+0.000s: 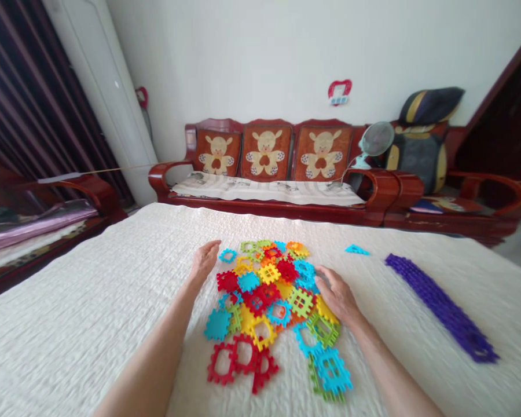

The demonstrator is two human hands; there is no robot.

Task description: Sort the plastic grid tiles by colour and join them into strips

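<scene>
A loose heap of plastic interlocking building tiles, several each in red, blue, green, yellow and orange, lies on the white quilted cover. My left hand (pixel 205 259) is at the heap's far left edge, fingers stretched forward and holding nothing, close to a small blue tile (pixel 228 256). On the other side, my right hand (pixel 336 292) rests against the heap with its fingers extended, beside blue tiles (pixel 304 272) and a yellow tile (pixel 326 310). Nearer to me lie red frame tiles (pixel 222 363) and a blue window tile (pixel 330 369) over a green one (pixel 316 379).
A blue triangular piece (pixel 356 249) and a long purple strip of joined pieces (pixel 440 307) lie to the right on the quilted cover (pixel 91 313). Beyond it stand a wooden sofa (pixel 260 205) with bear cushions, a small fan (pixel 376 139) and a chair with a massage pad (pixel 417 153).
</scene>
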